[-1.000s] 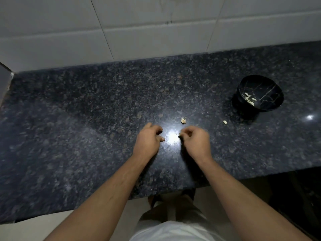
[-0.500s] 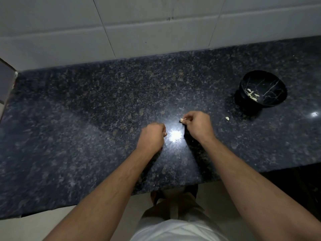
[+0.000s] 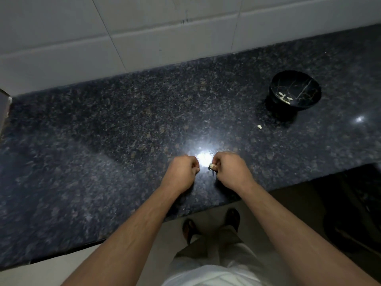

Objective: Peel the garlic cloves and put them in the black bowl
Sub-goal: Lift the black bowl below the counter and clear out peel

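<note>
My right hand (image 3: 231, 169) pinches a small pale garlic clove (image 3: 211, 166) at its fingertips, just above the dark granite counter (image 3: 103, 141). Beside it, my left hand (image 3: 181, 172) is curled into a loose fist with nothing visible in it. A small gap with a bright light reflection separates the two hands. The black bowl (image 3: 276, 87) with gold veins stands far right on the counter and holds a few pale peeled cloves (image 3: 285, 98). Another small pale garlic piece (image 3: 259, 126) lies on the counter left of the bowl.
A white tiled wall (image 3: 144, 34) backs the counter. The counter's front edge runs just below my hands; my legs and sandalled feet (image 3: 212, 223) stand on the pale floor beneath. A dark space (image 3: 340, 203) opens at the lower right.
My right hand reached forward, picked the garlic clove off the counter and drew it back next to my left hand. The left hand stayed curled in about the same place.
</note>
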